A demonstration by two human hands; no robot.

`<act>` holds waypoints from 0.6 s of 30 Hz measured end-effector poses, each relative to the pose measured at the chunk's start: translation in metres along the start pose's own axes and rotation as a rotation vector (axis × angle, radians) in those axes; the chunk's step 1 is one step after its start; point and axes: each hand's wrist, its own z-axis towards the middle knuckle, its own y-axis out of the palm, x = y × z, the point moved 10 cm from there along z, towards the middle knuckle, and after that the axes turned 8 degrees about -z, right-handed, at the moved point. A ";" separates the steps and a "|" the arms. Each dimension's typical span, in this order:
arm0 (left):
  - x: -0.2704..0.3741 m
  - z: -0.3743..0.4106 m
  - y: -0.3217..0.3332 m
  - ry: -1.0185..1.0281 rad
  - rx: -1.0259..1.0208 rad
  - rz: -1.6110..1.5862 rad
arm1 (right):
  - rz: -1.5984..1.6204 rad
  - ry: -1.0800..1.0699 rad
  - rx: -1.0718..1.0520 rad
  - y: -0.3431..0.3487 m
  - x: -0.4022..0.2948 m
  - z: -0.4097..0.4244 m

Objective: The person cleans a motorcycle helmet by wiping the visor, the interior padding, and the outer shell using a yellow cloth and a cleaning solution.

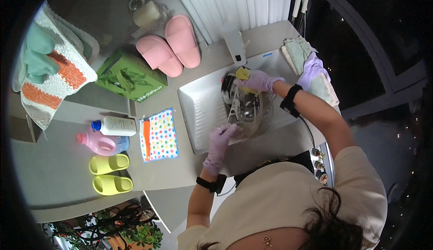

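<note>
A large clear round vessel (258, 116), with a dark shiny part (228, 89) at its far left side, is tilted over the white washboard sink (199, 97). Whitish foam streaks show on its wall. My left hand (221, 138), in a lilac rubber glove, grips its near left rim with the fingers bent. My right hand (255, 80), gloved alike, holds a yellow cloth (243, 74) against the far side of the vessel. Part of the cloth is hidden under the fingers. Just beyond the right hand stands a white faucet (234, 45).
Left of the sink, an orange-handled brush (146, 140) lies on a dotted cloth (164, 135). Beyond are pink slippers (182, 42), a green box (132, 77), a white bottle (118, 125), a pink jug (101, 143) and yellow-green slippers (111, 163). Folded cloths (301, 55) lie right.
</note>
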 end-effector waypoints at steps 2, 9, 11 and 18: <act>0.011 0.002 -0.008 0.090 0.144 0.073 | 0.133 0.005 0.003 -0.006 -0.003 -0.011; 0.076 0.027 -0.019 0.475 0.255 0.208 | 0.633 -0.048 -0.289 -0.009 -0.036 -0.050; 0.083 0.034 -0.013 0.497 0.210 0.274 | 0.751 -0.070 -0.367 -0.004 -0.034 -0.059; 0.136 0.022 0.031 0.747 0.095 0.583 | 0.571 -0.107 -0.659 0.015 -0.061 -0.081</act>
